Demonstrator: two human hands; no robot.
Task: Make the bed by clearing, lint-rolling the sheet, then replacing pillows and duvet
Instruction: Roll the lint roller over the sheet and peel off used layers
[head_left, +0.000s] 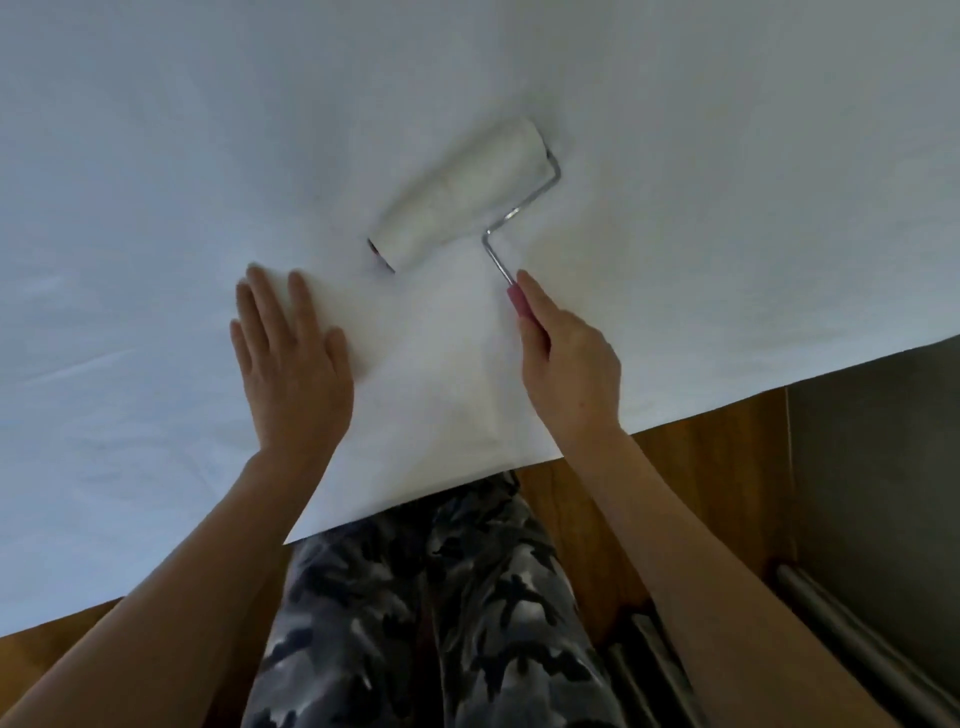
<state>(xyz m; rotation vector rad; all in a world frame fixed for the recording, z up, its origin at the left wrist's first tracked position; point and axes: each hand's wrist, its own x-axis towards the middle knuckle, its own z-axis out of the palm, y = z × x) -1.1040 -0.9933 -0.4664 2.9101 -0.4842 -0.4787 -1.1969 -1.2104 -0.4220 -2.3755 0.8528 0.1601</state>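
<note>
Two hands are engaged in the lint-rolling step: the lint roller (460, 195) is grasped by its pink handle in the right hand (569, 358), while the sheet (727, 156) is pressed flat under the left hand (291, 353) (fingers straight). Fresh strokes across unrolled areas seem called for next.

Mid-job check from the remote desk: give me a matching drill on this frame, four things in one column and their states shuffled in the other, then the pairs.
Things:
1. left hand
2. right hand
3. roll
4. sheet

States:
A. lying on the sheet, ahead of both hands
B. gripping the pink handle
C. white, covering the bed
D. flat, fingers straight, pressing the sheet

Pairs: 1-D, 2-B, 3-A, 4-C
</note>
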